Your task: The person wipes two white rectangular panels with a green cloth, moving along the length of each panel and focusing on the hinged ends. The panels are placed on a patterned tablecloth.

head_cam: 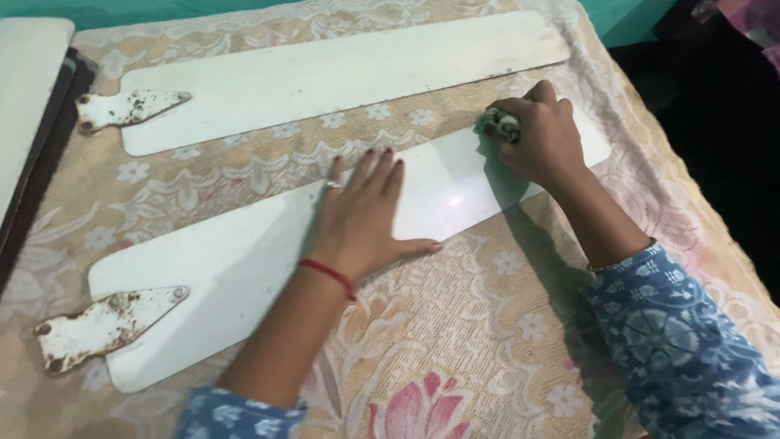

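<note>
A long white fan blade (244,260) with a rusty metal bracket (101,325) at its left end lies across a floral bedcover. My left hand (361,211) rests flat on the middle of this blade, fingers spread. My right hand (540,134) is closed around a small crumpled cloth (497,123) and presses it on the blade's right end. A second white fan blade (341,77) with its own rusty bracket (126,108) lies parallel, farther away.
The beige lace-patterned bedcover (455,341) has a pink flower print near the front. Part of a third white blade (24,89) lies at the far left edge. The bed's right edge drops into a dark area (723,146).
</note>
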